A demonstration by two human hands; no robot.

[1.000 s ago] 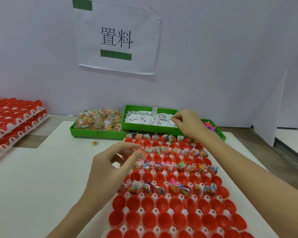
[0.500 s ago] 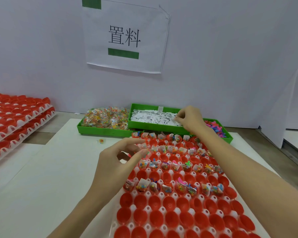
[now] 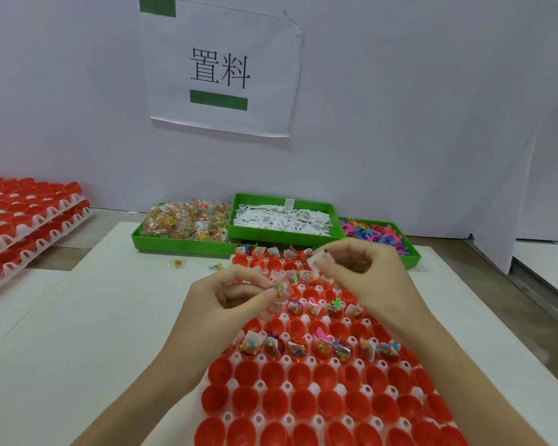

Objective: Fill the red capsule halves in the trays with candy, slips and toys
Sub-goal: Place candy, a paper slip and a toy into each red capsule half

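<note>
A white tray (image 3: 290,386) of red capsule halves (image 3: 273,400) lies in front of me. Its far rows hold candy packets, slips and toys; the near rows are bare. My left hand (image 3: 226,300) hovers over the tray's left side and pinches a small candy packet (image 3: 279,289) at its fingertips. My right hand (image 3: 364,275) is above the far rows and pinches white paper slips (image 3: 318,260). Behind the tray stand green bins of candy packets (image 3: 187,225), paper slips (image 3: 282,218) and coloured toys (image 3: 376,235).
Stacked trays of red capsule halves (image 3: 23,220) sit at the left. Two loose candy packets (image 3: 178,263) lie on the white table between the bins and the tray. A white partition with a paper sign (image 3: 221,69) closes the back.
My right hand has drawn back from the slip bin to above the tray, with slips in its fingers. My left hand stayed over the tray's left side, and a candy packet shows at its fingertips.
</note>
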